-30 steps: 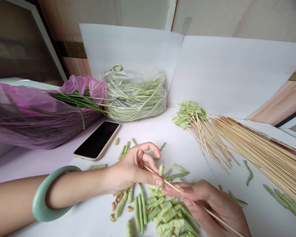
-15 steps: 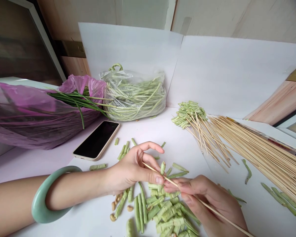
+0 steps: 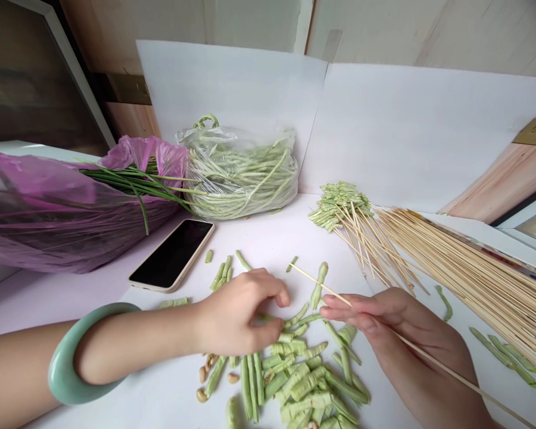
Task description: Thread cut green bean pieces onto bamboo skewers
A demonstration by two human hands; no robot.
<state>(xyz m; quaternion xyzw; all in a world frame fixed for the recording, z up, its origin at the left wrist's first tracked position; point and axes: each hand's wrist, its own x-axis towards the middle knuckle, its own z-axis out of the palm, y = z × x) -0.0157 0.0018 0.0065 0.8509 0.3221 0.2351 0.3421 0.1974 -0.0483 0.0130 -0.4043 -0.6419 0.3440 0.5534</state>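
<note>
My right hand (image 3: 411, 351) pinches a thin bamboo skewer (image 3: 433, 357) that slants up to the left. A short green bean piece (image 3: 319, 286) sits across the skewer near its pointed end and appears pierced by it. My left hand (image 3: 245, 313), with a pale green bangle (image 3: 62, 372) round the forearm, is over the upper left of a pile of cut bean pieces (image 3: 299, 381). Its thumb and index finger are bent with a gap between them; the other fingers are mostly hidden. I see nothing held in it.
A phone (image 3: 172, 253) lies at left, before a purple bag (image 3: 71, 220) of long green stalks and a clear bag of long beans (image 3: 245, 173). Loaded skewers (image 3: 339, 205) lie at back right beside many bare skewers (image 3: 464, 262). Loose bean seeds (image 3: 233, 378) lie near the pile.
My left hand has left the skewer and moved down and left to the bean pieces. My right hand has shifted right with the skewer and the bean piece on it.
</note>
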